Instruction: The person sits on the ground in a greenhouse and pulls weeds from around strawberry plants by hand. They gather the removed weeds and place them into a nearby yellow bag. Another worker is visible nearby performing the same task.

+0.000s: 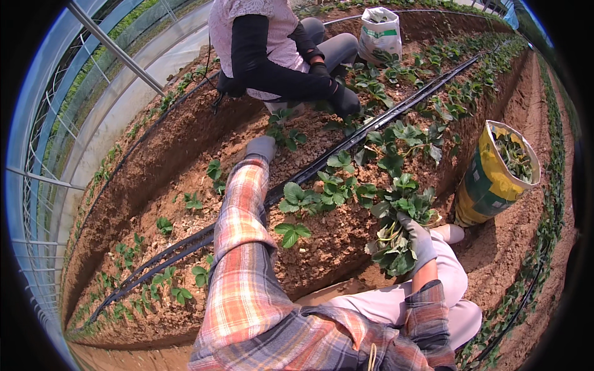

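Observation:
My left hand, in a light grey glove, reaches across the black drip hoses to a small strawberry plant on the soil bed. Leaves hide some of its fingertips, so its grip cannot be made out. Near my knee, my right hand, also gloved, is closed around a bunch of strawberry plants with green and some wilted leaves. Between my hands, strawberry plants grow in the reddish-brown bed beside the hoses.
A yellow and green sack with cut leaves stands at right in the furrow. A co-worker in dark gloves bends over the bed ahead, near a white sack. Metal greenhouse pipes curve along the left.

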